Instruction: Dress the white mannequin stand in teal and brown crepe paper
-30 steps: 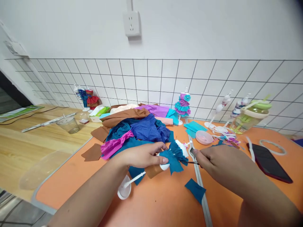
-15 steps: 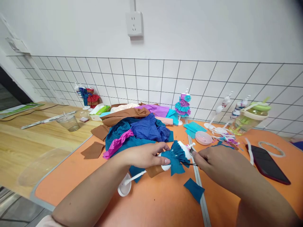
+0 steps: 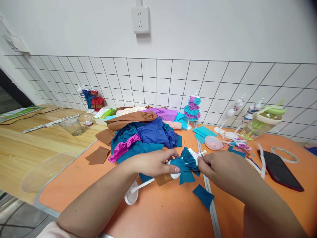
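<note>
In the head view, the left hand has its fingers pressed round a white dress form wearing ruffled teal paper. The form lies tilted over the orange bench, its stem and round base pointing near and left. The right hand, just right of it, has its fingers curled tightly around a tool, mostly hidden; only a thin dark blade shows against the teal. The left thumb is near that blade, so a slip could nick it. If the left grip loosens, the form could roll on its slim stem and the edge run crooked, or the blade could catch the gathered ruffle and tear it.
</note>
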